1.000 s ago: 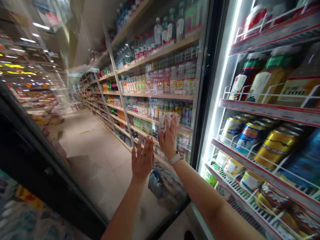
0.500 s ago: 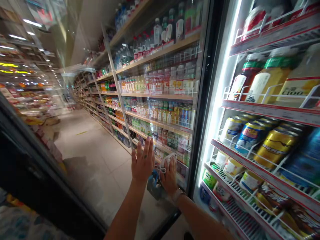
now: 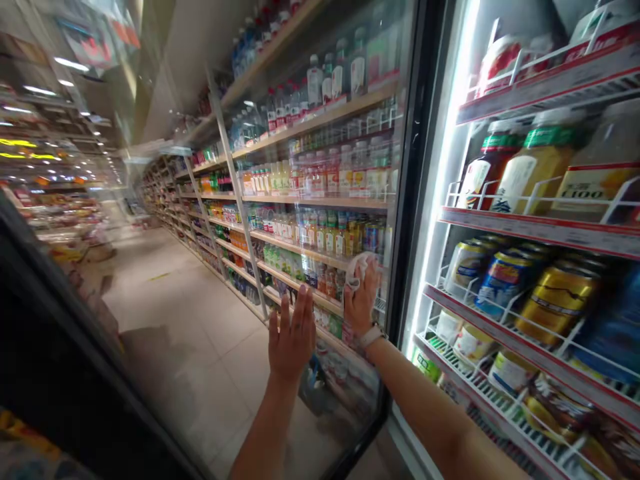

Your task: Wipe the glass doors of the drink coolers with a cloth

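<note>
My left hand point(image 3: 291, 337) lies flat on the glass door of a drinks cooler point(image 3: 210, 380), fingers spread and holding nothing. To its right, my right hand point(image 3: 360, 300) presses a crumpled white cloth point(image 3: 358, 268) against the same glass. A watch with a pale strap point(image 3: 371, 337) circles my right wrist. The hands are apart, with a narrow gap between them. Behind the cloth, the glass carries an image of shelved bottled drinks.
A black door frame point(image 3: 413, 173) runs upright just right of my right hand. Beyond it, a lit cooler holds cans point(image 3: 557, 300) and bottles point(image 3: 533, 170) on white wire racks with red-edged shelves. A tiled aisle floor point(image 3: 170, 320) stretches away at left.
My right hand and the cloth have moved up and to the right across the glass since half a second ago, after dropping lower before that. My left hand has barely shifted.
</note>
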`<state>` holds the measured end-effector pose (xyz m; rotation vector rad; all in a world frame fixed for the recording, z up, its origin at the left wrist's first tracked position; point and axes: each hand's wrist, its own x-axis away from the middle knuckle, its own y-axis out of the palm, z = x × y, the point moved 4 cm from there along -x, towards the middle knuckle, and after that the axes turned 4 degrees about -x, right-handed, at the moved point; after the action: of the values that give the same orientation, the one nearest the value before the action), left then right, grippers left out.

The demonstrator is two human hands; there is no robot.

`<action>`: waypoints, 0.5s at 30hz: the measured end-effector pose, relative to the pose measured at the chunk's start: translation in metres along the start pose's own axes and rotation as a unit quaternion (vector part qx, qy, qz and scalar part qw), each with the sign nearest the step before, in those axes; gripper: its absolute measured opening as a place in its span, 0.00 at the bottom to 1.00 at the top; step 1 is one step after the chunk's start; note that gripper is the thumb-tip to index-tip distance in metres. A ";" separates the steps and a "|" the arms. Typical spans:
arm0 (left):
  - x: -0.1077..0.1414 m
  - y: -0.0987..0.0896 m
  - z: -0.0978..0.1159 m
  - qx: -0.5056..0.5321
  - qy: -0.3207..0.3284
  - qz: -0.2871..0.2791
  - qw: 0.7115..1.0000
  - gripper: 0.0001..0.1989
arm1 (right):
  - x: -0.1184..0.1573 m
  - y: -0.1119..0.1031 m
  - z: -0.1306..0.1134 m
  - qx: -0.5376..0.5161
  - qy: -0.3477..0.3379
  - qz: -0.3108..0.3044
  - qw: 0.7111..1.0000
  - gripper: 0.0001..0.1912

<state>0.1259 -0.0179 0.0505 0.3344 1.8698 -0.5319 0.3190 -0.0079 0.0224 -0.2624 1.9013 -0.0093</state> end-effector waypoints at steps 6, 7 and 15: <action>0.003 0.005 -0.002 0.047 -0.014 -0.012 0.999 0.32 | 0.112 0.003 0.022 0.026 0.013 -0.042 0.999 0.34; 0.003 0.005 -0.002 0.051 -0.014 -0.013 0.999 0.32 | 0.125 0.000 0.024 0.029 0.007 -0.052 0.998 0.34; 0.005 0.010 -0.005 0.092 -0.026 -0.013 0.995 0.32 | 0.081 -0.011 0.035 0.034 -0.032 -0.064 0.997 0.33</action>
<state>0.1247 -0.0066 0.0458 0.4133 1.7808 -0.7270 0.3282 -0.0295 -0.0635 -0.3335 1.8134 -0.1502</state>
